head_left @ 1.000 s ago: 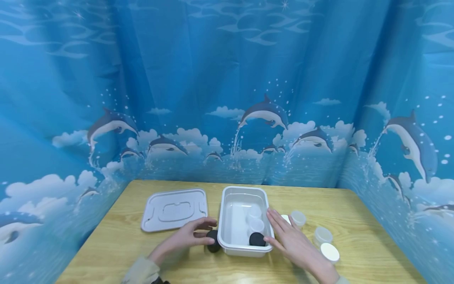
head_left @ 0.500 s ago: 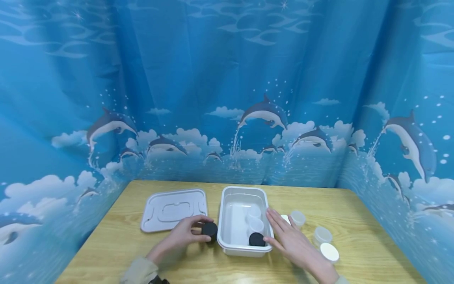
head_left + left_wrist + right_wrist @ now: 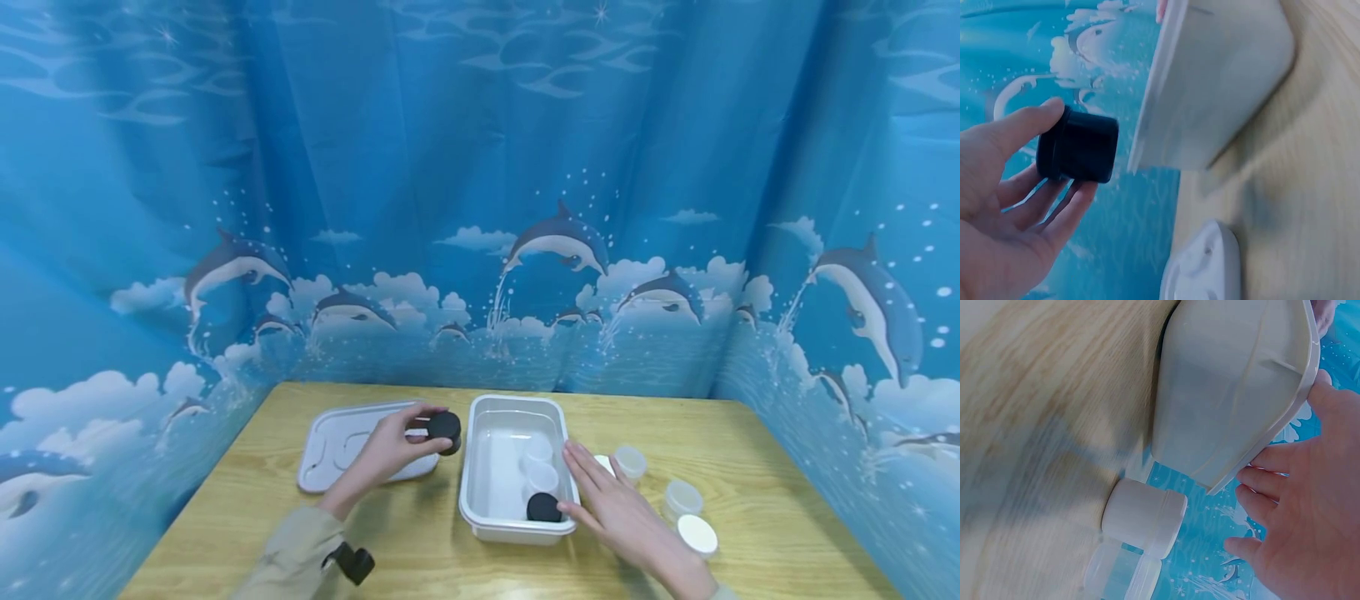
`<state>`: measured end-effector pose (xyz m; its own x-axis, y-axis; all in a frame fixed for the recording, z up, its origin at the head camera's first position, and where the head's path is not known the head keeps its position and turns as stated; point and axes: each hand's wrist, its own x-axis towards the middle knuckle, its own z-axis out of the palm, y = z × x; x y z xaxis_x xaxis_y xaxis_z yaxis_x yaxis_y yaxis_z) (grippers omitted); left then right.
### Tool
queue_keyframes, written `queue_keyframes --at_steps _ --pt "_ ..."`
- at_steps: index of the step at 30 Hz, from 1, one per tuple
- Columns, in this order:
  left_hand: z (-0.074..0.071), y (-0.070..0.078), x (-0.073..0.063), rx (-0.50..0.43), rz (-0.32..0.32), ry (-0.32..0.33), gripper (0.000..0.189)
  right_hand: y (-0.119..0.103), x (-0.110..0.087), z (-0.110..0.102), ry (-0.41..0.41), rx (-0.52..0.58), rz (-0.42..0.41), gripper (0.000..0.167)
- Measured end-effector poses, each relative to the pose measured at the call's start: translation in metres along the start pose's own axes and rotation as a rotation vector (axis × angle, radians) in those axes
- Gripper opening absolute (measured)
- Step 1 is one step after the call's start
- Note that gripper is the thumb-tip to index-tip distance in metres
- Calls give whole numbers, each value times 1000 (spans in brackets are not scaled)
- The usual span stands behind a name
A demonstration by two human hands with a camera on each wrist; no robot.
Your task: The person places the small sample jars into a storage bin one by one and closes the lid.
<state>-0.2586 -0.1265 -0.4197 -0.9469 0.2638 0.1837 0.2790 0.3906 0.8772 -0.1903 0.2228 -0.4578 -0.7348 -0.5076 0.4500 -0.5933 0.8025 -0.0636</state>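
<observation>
My left hand point(image 3: 397, 444) pinches a small black jar with a lid point(image 3: 1082, 147) between thumb and fingers. It holds the jar up beside the left rim of a white rectangular container point(image 3: 467, 492), off the table. My right hand point(image 3: 618, 508) rests with straight fingers on the container's right rim, as the right wrist view point(image 3: 1310, 481) also shows from below. Inside the container a black-lidded jar point(image 3: 543, 507) sits at the near right corner. Behind it stand two translucent jars, the nearer one point(image 3: 542, 477) close against it.
A flat pale lid point(image 3: 322, 458) lies left of the container, partly behind my left hand. To the right stand a white jar point(image 3: 697, 534), two clear jars, one point(image 3: 682, 497) beside it, and another white jar point(image 3: 1144, 515) partly hidden by my right hand. A dolphin-print curtain point(image 3: 450, 208) surrounds the wooden table.
My left hand has gripped the black jar beside the container, drawn it slightly left, then lifted it up and away from me. The right hand has stayed on the rim.
</observation>
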Motion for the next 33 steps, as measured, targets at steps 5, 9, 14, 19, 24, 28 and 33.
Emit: queue_keyframes --at_steps 5,9,14,19,24,28,33 --pt "17 15 14 -25 -15 32 52 0 0 1 -1 5 3 67" --pt "33 24 24 -30 -21 31 53 1 -1 2 1 -6 0 68" --pt "51 32 35 -32 -22 8 53 0 0 2 -14 -9 13 68" --pt "68 36 46 -1 -27 -12 52 0 1 0 -45 -1 32 67" --pt "81 32 53 73 -57 -22 50 0 2 -1 -50 -6 31 68" --pt "88 28 54 110 -54 -38 47 0 1 0 -37 -9 31 68" --pt "91 24 57 158 -45 -47 47 2 0 1 -9 -7 7 68"
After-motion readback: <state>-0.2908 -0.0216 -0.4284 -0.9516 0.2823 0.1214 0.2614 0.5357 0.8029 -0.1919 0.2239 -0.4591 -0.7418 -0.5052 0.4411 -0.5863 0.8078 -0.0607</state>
